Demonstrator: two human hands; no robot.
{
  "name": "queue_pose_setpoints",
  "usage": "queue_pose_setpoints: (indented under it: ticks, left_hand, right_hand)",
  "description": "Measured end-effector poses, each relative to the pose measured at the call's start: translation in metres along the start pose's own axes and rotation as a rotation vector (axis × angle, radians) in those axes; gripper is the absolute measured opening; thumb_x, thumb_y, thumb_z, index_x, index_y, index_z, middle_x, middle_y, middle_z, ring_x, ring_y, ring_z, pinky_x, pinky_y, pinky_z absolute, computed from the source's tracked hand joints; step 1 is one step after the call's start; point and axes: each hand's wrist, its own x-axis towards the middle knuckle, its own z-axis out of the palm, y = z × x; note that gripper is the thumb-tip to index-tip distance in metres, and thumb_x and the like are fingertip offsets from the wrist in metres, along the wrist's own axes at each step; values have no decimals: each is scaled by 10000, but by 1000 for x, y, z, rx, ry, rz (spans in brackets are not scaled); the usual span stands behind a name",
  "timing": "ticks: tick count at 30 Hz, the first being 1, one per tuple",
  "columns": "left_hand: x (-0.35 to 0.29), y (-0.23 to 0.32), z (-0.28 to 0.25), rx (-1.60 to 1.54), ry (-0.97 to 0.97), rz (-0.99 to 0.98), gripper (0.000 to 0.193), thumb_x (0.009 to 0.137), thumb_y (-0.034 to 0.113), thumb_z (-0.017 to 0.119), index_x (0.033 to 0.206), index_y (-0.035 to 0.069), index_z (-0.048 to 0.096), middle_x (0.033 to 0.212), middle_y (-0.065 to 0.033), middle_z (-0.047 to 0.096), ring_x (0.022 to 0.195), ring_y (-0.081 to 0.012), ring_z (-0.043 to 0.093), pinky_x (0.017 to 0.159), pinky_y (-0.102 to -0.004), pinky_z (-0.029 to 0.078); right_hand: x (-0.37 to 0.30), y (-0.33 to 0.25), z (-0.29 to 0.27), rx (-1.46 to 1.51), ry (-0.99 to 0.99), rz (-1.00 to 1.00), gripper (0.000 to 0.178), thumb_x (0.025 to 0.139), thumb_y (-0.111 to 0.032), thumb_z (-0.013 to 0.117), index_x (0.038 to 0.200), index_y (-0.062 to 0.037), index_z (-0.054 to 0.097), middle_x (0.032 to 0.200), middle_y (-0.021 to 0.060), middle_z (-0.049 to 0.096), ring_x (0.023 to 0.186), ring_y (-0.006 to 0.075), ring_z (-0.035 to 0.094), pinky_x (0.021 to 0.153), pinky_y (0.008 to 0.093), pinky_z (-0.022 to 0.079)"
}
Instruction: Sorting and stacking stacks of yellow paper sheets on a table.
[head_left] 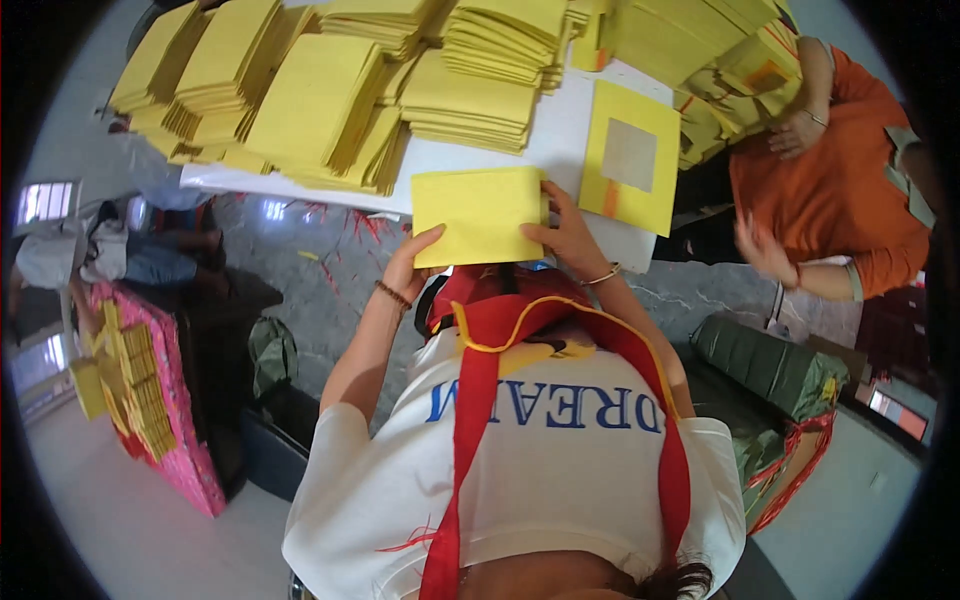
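Both my hands hold a bundle of yellow paper (478,215) over the near edge of the white table. My left hand (408,262) grips its lower left corner, thumb on top and fingers hidden underneath. At the right end, my right hand (568,232) closes round the edge with its thumb on the face and other fingers curled behind. Just beyond, a flat yellow sheet with a grey rectangle (628,155) and an orange strip lies on the table. Thick stacks of folded yellow paper (315,100) fill the table's far left side.
The white table (560,130) stretches ahead. At right a person in an orange top (830,190) stands beside more yellow bundles (745,85). Green wrapped packages (770,365) sit at lower right. Another person (110,245) is at left, near a pink-covered table (190,410) with yellow bundles.
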Motion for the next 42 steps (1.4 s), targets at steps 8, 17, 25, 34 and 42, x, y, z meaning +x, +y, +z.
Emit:
queue_pose_setpoints:
  ticks: [8, 17, 25, 34, 42]
  left_hand:
    - [-13, -23, 4, -35, -133, 54, 585, 755, 87, 644, 1278, -2, 397, 1199, -121, 536, 1074, -204, 548, 934, -327, 441]
    - [-7, 53, 27, 820, -221, 479, 945, 649, 292, 795, 1366, 16, 245, 1330, -140, 413, 1216, -255, 422, 1014, -359, 337]
    - [53, 46, -15, 1526, -188, 767, 1313, 478, 516, 828, 1427, 63, 42, 1421, -190, 254, 1349, -318, 199, 1095, -490, 72]
    - [68, 49, -5, 1581, -93, 941, 1068, 523, 473, 815, 1345, 68, 265, 1314, -170, 375, 1260, -309, 318, 1033, -476, 186]
    - [63, 40, 0, 1392, -52, 1052, 574, 707, 269, 683, 1188, 46, 464, 1097, -164, 512, 1031, -353, 456, 894, -409, 335]
  right_hand:
    - [-17, -20, -5, 11, -104, 192, 1100, 692, -276, 764, 1451, -114, -16, 1409, 167, 273, 1285, 258, 302, 1027, 373, 307]
    - [-3, -32, -12, 171, -99, -147, 1306, 598, -163, 839, 1409, -88, -181, 1473, 129, 151, 1330, 248, 219, 1080, 363, 232]
    - [7, 29, -10, -484, -82, -377, 1342, 527, -320, 881, 1425, -61, -82, 1496, 138, -21, 1379, 250, 29, 1118, 381, 133]
    - [21, 32, -16, -310, -91, -368, 1231, 584, -227, 861, 1421, -62, -26, 1418, 129, 201, 1300, 255, 269, 1053, 366, 302]
    - [18, 28, -23, -322, -37, -359, 830, 646, -151, 816, 1306, -34, 327, 1206, 102, 481, 1136, 201, 471, 960, 312, 389]
